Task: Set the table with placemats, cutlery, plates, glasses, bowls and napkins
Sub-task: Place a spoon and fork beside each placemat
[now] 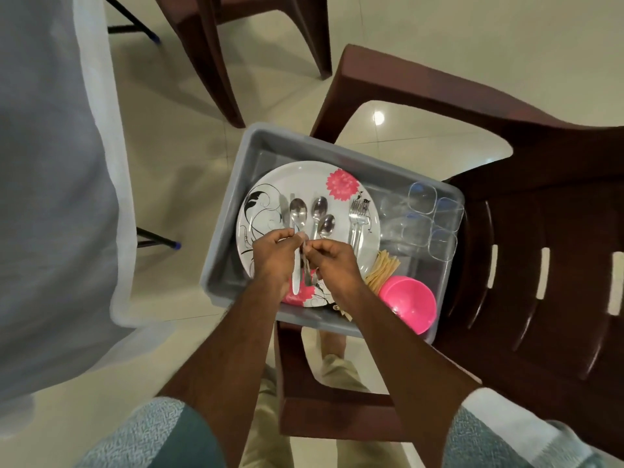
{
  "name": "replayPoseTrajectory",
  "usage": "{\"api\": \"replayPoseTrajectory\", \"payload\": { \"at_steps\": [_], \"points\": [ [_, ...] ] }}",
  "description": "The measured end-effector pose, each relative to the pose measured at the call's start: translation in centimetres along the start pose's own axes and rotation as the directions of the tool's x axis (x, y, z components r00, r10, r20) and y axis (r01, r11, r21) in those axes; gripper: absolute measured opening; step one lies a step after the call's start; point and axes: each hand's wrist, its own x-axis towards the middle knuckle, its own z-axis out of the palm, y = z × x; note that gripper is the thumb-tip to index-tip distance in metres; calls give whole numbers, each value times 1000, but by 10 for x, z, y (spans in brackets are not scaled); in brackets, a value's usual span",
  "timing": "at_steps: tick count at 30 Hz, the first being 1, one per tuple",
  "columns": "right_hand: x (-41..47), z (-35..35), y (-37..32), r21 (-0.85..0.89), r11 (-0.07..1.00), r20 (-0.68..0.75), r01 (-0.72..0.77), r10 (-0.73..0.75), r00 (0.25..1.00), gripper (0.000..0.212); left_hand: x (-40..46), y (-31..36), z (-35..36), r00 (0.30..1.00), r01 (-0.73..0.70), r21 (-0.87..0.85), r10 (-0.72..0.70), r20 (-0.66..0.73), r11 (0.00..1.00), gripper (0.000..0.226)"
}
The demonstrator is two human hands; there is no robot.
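Both hands pinched cutlery over the plate (270, 184): left hand (273, 258) had a grip on a knife (296, 282) with its blade pointing back toward the person, right hand (334, 261) held a grip on thin metal pieces, likely forks, (307, 278) between the two hands. Exact count in the right grip too blurred to tell.

Loose on the plate: three spoons (319, 214) side by side, bowls up, and a bunch of forks (358, 214) near the right rim. Plate lay flat in a grey bin (223, 231), possibly a stack, cannot tell. Clear glasses (432, 214) sat grouped in the bin's far right part, pink bowls (410, 304) nested in the near right corner, tan napkins or mats (381, 271) wedged between plate and bowls. Bin rested on a brown chair (540, 248).

Progress, judged: early. Everything for the setting was in the bin; person seemed to be sorting out cutlery. Only the desk's white cloth (50, 197) showed at left, its top out of view, so whether anything was laid could not be told. Plates, glasses, bowls, napkins and cutlery were left to carry over and place.

No brand, label or readable writing; plate carried only a pink flower and black swirl print.
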Motion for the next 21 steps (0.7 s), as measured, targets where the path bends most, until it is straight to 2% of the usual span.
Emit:
{"api": "replayPoseTrajectory", "payload": {
  "at_steps": [3, 5, 8, 9, 11, 13, 16, 21],
  "points": [
    [1, -19, -1, -46, 999, 17, -27, 28, 999, 6, -5, -4, 8, 999, -8, 43, 6, 45, 999, 7],
    [3, -31, -2, -58, 996, -4, -65, 65, 998, 12, -8, -6, 14, 999, -21, 76, 17, 44, 997, 9],
    [16, -53, -2, -149, 985, -225, -87, 52, 973, 6, -10, -7, 21, 999, -27, 112, 23, 42, 993, 9],
    [22, -59, -2, -215, 972, -302, -96, 28, 953, 2, -10, -7, 22, 999, -26, 116, 21, 45, 993, 9],
    [35, -68, -1, -396, 909, -385, -129, -37, 922, 10, -12, -8, 25, 999, -29, 115, 25, 36, 993, 11],
    [44, -69, -1, -520, 836, -405, -177, -59, 912, 12, -13, -9, 26, 999, -34, 108, 33, 17, 994, 12],
    [51, -65, -4, -601, 766, -423, -227, -65, 904, 11, -14, -9, 28, 1000, -22, 104, 21, 9, 994, 15],
    [61, -59, 2, -607, 741, -454, -287, -27, 890, 9, -15, -7, 31, 1000, 13, 79, -13, -4, 997, 15]
  ]
}}
